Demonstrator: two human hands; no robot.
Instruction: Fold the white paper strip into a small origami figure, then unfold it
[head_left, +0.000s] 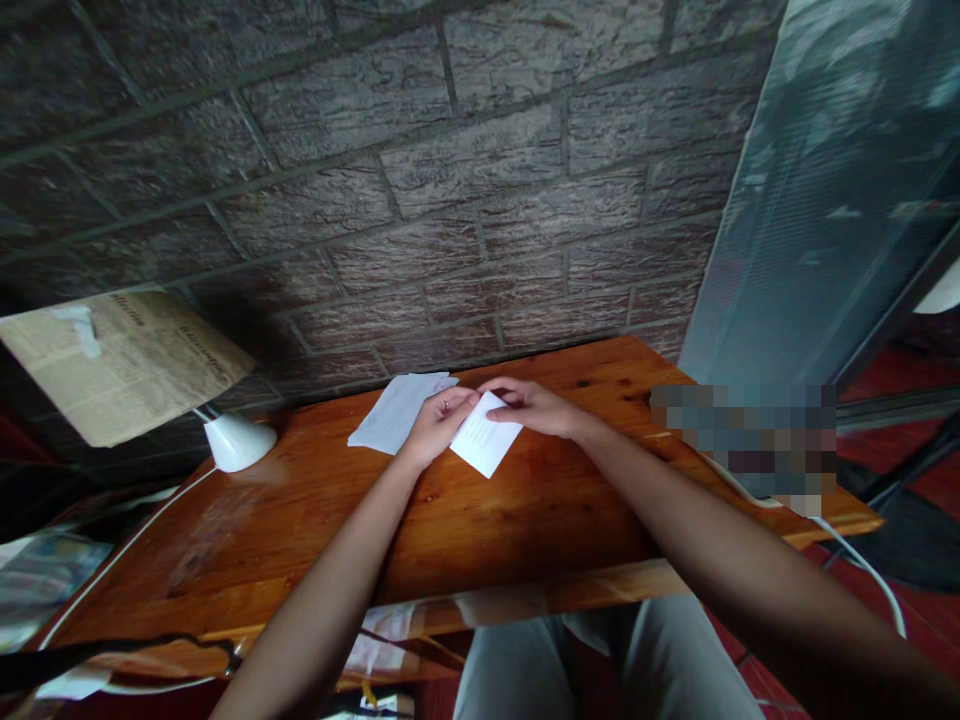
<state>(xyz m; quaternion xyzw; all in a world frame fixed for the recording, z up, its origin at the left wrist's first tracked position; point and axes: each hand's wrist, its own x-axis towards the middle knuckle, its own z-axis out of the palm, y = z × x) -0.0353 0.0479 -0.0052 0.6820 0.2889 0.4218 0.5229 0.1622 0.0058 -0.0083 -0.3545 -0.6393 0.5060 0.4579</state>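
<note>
A small folded white paper (pixel 485 437) lies tilted on the wooden table (pixel 525 520), near its far edge. My left hand (pixel 439 425) is closed with its fingertips pinching the paper's upper left edge. My right hand (pixel 534 407) comes in from the right, its fingers curled and pressing on the paper's top corner. Both hands meet over the paper's far end. A second white sheet (pixel 394 412) lies flat just left of my left hand, partly under it.
A white lamp base (pixel 238 442) with a newspaper-print shade (pixel 124 360) stands at the table's back left, its white cord (pixel 112 560) trailing left. A brick wall (pixel 450 180) rises behind. A blurred patch (pixel 742 440) and another white cable (pixel 862 560) sit at the right edge.
</note>
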